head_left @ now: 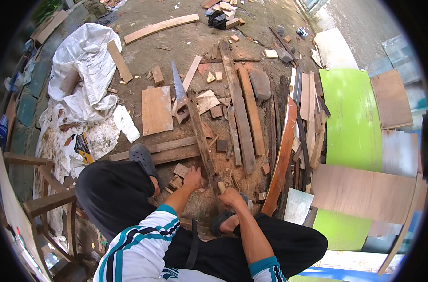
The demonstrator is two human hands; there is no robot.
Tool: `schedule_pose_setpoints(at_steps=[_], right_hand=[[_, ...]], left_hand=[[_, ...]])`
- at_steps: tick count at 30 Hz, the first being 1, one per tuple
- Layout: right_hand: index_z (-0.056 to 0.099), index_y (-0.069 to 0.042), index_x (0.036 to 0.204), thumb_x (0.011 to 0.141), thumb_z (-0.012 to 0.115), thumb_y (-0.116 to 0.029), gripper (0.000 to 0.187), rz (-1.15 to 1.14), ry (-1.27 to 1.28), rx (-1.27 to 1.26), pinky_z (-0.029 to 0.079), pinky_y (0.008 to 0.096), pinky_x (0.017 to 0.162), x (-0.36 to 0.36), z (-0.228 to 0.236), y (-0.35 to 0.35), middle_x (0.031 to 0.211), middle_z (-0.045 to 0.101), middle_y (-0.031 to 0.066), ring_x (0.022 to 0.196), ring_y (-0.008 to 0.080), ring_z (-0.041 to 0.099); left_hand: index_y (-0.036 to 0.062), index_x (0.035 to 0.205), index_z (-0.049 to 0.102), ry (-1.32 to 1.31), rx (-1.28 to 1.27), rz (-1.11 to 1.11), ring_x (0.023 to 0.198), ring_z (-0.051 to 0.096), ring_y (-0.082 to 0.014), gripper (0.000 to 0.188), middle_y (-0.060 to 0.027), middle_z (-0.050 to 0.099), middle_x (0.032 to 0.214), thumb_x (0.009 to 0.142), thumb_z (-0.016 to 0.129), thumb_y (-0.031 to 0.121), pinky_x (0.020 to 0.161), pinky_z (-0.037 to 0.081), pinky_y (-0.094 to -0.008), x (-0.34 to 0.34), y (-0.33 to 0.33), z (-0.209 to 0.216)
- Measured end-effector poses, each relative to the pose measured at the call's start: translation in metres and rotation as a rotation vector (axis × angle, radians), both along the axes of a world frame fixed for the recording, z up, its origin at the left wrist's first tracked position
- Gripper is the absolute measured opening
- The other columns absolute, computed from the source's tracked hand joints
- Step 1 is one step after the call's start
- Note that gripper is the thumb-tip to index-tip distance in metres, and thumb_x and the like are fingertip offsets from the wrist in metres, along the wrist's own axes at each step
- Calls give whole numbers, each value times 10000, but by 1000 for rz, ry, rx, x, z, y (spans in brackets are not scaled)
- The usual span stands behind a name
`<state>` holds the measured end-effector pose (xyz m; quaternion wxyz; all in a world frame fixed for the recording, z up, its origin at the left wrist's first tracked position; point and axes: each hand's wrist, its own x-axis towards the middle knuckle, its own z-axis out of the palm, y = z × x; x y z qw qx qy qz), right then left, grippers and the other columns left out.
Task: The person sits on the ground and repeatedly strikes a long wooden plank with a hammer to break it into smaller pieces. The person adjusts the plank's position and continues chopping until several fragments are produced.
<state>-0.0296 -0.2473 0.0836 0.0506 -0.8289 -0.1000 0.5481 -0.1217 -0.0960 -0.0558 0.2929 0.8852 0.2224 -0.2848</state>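
A long dark wooden plank (203,145) slants away in front of me, its near end between my legs. My right hand (232,197) is closed around a pale, rounded wooden handle (221,187) beside the plank's near end; the tool's other end is hidden. On the plank's left side my left hand (193,178) is low with fingers curled; what they hold, if anything, is hidden. Small wood blocks (180,170) lie next to it. A handsaw (178,89) with a brown handle rests by the plank's far end, and a flat square board (157,110) lies left of it.
Loose planks (237,108) and a grey stone (259,85) lie ahead. Green panels (352,120) and plywood sheets (363,190) cover the right side. A white sack (84,61) is at the far left, a wooden frame (49,202) at the near left. A curved board (161,28) lies far ahead.
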Motion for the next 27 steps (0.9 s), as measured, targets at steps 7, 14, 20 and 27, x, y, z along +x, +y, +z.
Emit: schedule_pose_setpoints(at_steps=[7, 14, 20, 27], right_hand=[[702, 86, 860, 771, 619, -155, 269, 135, 21, -50, 541, 435, 719, 8, 5, 12, 891, 706, 236, 810, 340, 700], [710, 47, 1005, 818, 664, -190, 305, 317, 67, -67, 541, 444, 776, 13, 12, 30, 1048, 705, 230, 943, 327, 704], [682, 83, 889, 875, 667, -192, 275, 58, 27, 29, 566, 375, 593, 26, 49, 48, 906, 711, 177, 682, 281, 719], [631, 80, 985, 901, 644, -291, 381, -371, -7, 346, 574, 356, 677, 13, 41, 28, 1209, 615, 245, 727, 290, 709]], left_hand=[[-51, 1203, 590, 198, -175, 262, 1108, 627, -363, 845, -230, 632, 1185, 684, 802, 581, 896, 528, -422, -35, 11, 12], [-29, 1031, 684, 222, -119, 409, 1009, 674, -359, 705, -209, 688, 1127, 726, 749, 603, 831, 544, -446, -63, 30, 55], [-36, 1010, 678, 30, -34, 577, 961, 672, -347, 731, -220, 683, 1080, 740, 711, 642, 788, 523, -437, -81, 46, 104], [-26, 1124, 646, -168, -112, 865, 1009, 652, -320, 763, -195, 681, 1083, 741, 722, 630, 848, 498, -421, -94, 37, 108]])
